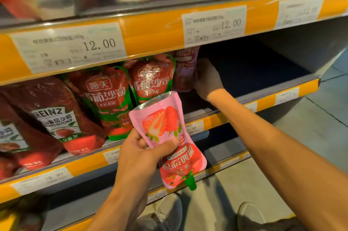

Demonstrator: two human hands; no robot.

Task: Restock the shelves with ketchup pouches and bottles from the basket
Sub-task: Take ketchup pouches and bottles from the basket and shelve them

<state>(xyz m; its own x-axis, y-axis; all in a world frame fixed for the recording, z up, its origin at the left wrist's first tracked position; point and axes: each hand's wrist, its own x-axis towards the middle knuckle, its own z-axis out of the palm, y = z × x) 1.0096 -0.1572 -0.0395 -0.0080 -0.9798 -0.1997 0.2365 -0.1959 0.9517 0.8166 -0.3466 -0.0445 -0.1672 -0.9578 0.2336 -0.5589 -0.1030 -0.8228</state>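
Left grip (pixel 139 148) clutches pink pouch (pixel 165 136) | right grip (pixel 207 80) holds shelved pouch (pixel 185 68)

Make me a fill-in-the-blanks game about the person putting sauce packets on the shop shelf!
1. The left hand holds a pink pouch with ______ pictured on it.
2. That pouch is held upside down, so its green spout points ______.
3. The right hand touches a pouch on the shelf, and the shelf space to the right of it looks ______.
4. The big price tag above the right hand reads ______.

Missing words: strawberries; down; empty; 12.00
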